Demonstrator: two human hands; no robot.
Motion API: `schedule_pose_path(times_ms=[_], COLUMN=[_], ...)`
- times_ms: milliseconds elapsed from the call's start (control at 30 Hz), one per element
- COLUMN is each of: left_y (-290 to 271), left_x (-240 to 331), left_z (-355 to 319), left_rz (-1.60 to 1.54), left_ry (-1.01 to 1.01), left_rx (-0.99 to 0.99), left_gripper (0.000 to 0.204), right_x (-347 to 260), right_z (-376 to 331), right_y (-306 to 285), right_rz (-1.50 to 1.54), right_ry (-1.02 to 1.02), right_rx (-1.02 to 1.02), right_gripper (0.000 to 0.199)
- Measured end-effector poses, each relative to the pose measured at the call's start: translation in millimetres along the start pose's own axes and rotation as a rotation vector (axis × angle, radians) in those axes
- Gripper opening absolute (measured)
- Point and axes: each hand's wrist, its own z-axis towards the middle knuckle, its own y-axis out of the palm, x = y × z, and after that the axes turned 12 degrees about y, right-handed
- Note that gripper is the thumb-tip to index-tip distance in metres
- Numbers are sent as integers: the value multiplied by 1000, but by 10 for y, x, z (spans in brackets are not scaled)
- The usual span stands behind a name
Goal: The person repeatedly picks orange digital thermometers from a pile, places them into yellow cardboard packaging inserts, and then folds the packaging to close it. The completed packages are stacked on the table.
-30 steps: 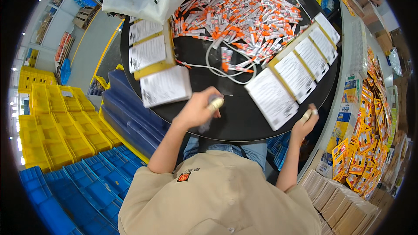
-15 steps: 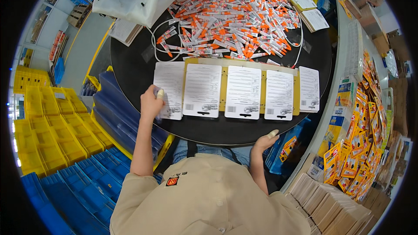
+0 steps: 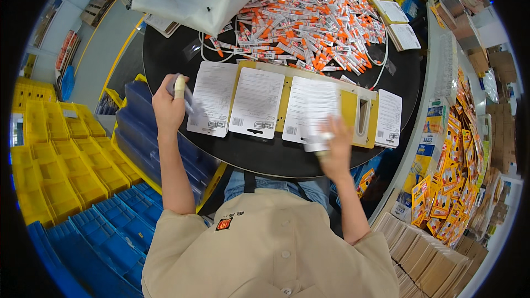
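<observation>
My left hand (image 3: 170, 104), with pale finger covers, is closed around a clear plastic piece (image 3: 189, 101) beside the leftmost stack of white cards (image 3: 212, 99). My right hand (image 3: 335, 146), smeared by motion, grips the lower edge of a blurred white card (image 3: 321, 118). That card partly covers another white card (image 3: 294, 107) lying on the yellow fixture (image 3: 348, 102). A bare slot in the fixture shows to the right of my right hand. One more printed card (image 3: 256, 102) lies on the fixture's left part, and a card stack (image 3: 389, 118) stands at its right end.
A heap of small white tubes with orange caps (image 3: 309, 22) covers the far side of the round black table (image 3: 243, 152). White plastic sheeting (image 3: 182, 5) hangs at the back left. Yellow bins (image 3: 61, 171) and blue bins (image 3: 121, 221) stand left; orange blister packs (image 3: 441, 187) lie right.
My right hand has come up from beside the table edge and moved the fourth card leftward off its slot. My left hand has drawn left, away from the leftmost cards, with the clear plastic.
</observation>
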Motion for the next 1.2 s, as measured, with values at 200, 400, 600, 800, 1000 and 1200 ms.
schedule_pose_path(times_ms=[200,400,600,800,1000,1200], left_y=[-42,752,1858,2874,3191,3052], left_x=[1045,2044,2207,2141,2253,2222], left_z=[76,-228,-319,-549,-585,-592], left_rz=[-533,-650,-677,-328,2,115], left_ry=[-157,353,330,381,297,192], left_rx=[-230,-559,-784,-864,-844,-807], left_gripper=[19,30,21,39,54,61], right_x=[-434,-487,1637,2882,2342,1429], right_z=[176,597,997,687,1772,2343], right_y=[582,828,-674,-2408,-1254,169], right_rz=[216,624,440,969,741,-81], right_ry=[-218,-174,472,636,377,142], right_rx=[124,-145,525,1829,544,17], right_gripper=[46,34,28,30,25,36])
